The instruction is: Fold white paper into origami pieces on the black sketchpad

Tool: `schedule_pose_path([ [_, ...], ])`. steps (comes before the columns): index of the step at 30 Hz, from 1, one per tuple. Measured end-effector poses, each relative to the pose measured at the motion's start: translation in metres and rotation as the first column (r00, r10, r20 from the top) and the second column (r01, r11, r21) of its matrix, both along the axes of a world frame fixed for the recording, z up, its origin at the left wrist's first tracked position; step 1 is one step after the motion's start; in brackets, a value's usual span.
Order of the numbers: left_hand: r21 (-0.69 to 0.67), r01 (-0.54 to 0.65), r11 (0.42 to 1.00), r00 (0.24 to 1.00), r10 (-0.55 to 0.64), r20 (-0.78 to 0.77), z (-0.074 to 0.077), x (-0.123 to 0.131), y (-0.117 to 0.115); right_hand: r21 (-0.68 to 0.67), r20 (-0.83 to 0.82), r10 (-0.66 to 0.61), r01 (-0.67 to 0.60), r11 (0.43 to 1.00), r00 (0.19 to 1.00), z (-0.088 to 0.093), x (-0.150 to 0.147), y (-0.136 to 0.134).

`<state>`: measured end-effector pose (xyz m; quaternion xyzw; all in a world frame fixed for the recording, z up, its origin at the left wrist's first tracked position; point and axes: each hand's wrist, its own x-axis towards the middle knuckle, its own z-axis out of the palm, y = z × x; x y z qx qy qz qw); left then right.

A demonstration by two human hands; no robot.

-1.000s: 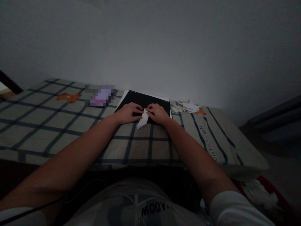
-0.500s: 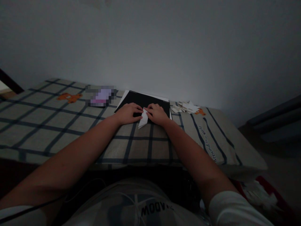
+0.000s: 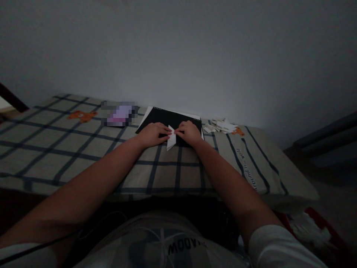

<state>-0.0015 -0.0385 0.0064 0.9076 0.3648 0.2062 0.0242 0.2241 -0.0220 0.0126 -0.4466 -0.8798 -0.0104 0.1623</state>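
Item one, centre of the frame: my left hand [image 3: 153, 134], palm down on the cloth, fingers stretched out nearly flat and close together, their tips touching the left edge of the folded white paper [image 3: 171, 140]; it holds nothing, it only presses. Item two, just right of it: my right hand [image 3: 190, 133], knuckles raised and fingers curled inward, tips meeting the top corner of the same paper; in this dim light I cannot tell whether they pinch the corner or merely bear down on it. Item three, the folded white paper itself: a narrow pointed piece, lying slantwise between the two hands, its upper part over the near edge of the black-covered pad [image 3: 170, 119], its lower point on the checked cloth [image 3: 83, 149]. Item four, the black-covered pad: flat, just behind both hands, a white sheet edge showing along its left and far sides, close to the grey wall [image 3: 195, 56]. Item five, right of the pad: a small heap of pale paper pieces [image 3: 220, 126], apart from my right hand. Item six, upper left of the cloth: an orange bear print [image 3: 81, 115]. Item seven, between that print and the pad: a blurred-out lilac patch [image 3: 119, 113], not identifiable. Item eight, bottom centre: my white shirt [image 3: 178, 245] with dark lettering.
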Motion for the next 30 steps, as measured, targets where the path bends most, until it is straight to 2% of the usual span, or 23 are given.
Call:
schedule_pose_path([
  [4,-0.004,0.023,1.000,0.999,-0.023,0.028,-0.001,-0.001,0.001,-0.057,-0.004,0.038,-0.038,0.998,0.999,0.001,0.005,0.001],
  [11,0.005,-0.010,1.000,1.000,0.010,0.002,-0.003,-0.002,0.001,-0.105,-0.007,0.085,-0.086,0.991,0.996,0.006,0.013,-0.005],
  [13,0.027,-0.046,0.999,0.998,0.047,-0.036,-0.001,0.000,-0.002,-0.070,-0.014,0.080,-0.081,0.994,0.997,0.006,0.013,-0.006],
  [16,0.072,-0.158,0.985,0.982,0.164,-0.090,0.003,0.005,-0.007,-0.004,-0.042,0.096,-0.096,0.995,0.995,0.004,0.011,-0.004],
  [20,0.097,-0.252,0.963,0.957,0.263,-0.124,0.006,0.009,-0.013,-0.036,-0.083,0.151,-0.155,0.987,0.985,-0.003,0.009,0.003],
  [25,0.065,-0.278,0.958,0.949,0.285,-0.136,0.008,0.009,-0.014,-0.093,-0.107,0.139,-0.149,0.984,0.984,-0.008,0.011,0.007],
  [30,0.031,-0.276,0.961,0.952,0.277,-0.133,0.011,0.009,-0.016,-0.137,-0.060,0.146,-0.153,0.979,0.987,-0.002,0.013,0.001],
])
